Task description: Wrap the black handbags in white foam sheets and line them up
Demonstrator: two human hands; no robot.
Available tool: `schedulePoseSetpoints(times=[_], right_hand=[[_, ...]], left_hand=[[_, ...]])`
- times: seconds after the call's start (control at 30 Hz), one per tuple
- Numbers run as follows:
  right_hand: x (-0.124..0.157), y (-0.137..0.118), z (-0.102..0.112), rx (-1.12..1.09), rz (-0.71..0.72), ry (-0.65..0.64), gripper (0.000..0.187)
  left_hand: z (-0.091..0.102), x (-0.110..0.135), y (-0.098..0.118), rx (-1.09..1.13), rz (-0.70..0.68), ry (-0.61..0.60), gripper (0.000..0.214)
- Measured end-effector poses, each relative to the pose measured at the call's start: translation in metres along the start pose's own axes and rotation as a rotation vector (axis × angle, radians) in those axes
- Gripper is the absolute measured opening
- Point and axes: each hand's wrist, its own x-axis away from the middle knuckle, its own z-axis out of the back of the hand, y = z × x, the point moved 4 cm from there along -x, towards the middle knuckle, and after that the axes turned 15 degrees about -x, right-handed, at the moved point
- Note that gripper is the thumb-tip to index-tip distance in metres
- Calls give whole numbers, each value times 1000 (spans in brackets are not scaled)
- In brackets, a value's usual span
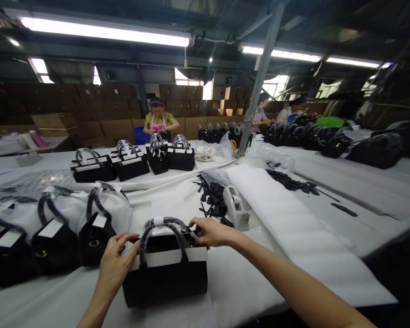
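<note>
A black handbag stands upright on the white-covered table right in front of me. Its two handles are wrapped in clear plastic, and a white strip runs along its upper front. My left hand is closed at the bag's left top edge, thumb and fingers on either side of it. At the right top corner my right hand pinches the bag's edge; its fingertips are partly hidden behind the rim. The bag's mouth shows dark between the hands.
Several finished-looking black bags stand at left, more farther back. A white tape dispenser and a pile of black tags lie beyond my right hand. White foam sheet covers the right side. Co-workers sit across; a metal post rises from the table.
</note>
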Motion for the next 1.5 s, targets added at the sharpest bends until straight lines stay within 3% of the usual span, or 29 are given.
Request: schedulePoseSetpoints(times=[0.1, 0.27, 0.4, 0.5, 0.63, 0.7, 0.83, 1.03, 1.17, 1.23, 1.33, 1.4, 1.5], right_hand=[[-5, 0, -4, 96, 13, -22, 30], [-1, 5, -6, 79, 70, 120, 16], [13, 0, 4, -71, 135, 161, 41], [17, -13, 10, -125, 273, 205, 54], [10, -20, 0, -77, 429, 276, 16], [6, -15, -7, -20, 445, 335, 17], [4, -5, -14, 81, 396, 382, 16], [-2, -10, -11, 240, 147, 379, 17], [-5, -19, -5, 153, 119, 306, 20], [4, -19, 1, 26, 163, 312, 30], [30, -4, 3, -167, 233, 333, 68], [47, 14, -8, -265, 233, 291, 84], [62, 44, -41, -386, 133, 226, 102]], left_hand=[[1, -1, 2, 11, -3, -22, 47], [-3, -7, 4, 55, 53, -76, 50], [-4, -8, 2, 20, 56, -58, 48], [-2, -5, 4, -19, 26, 1, 45], [2, 1, 12, -33, -12, 110, 44], [3, 3, 15, -24, -14, 126, 43], [2, 0, 17, -20, -12, 91, 39], [-2, -15, 12, 43, -25, -24, 35], [-3, -17, 12, 131, -18, -66, 38], [-2, -14, 11, 179, -8, -61, 46], [1, -2, 1, 313, 24, -62, 67], [0, 12, -12, 458, 27, -131, 85], [-11, 40, -31, 564, 10, -313, 106]])
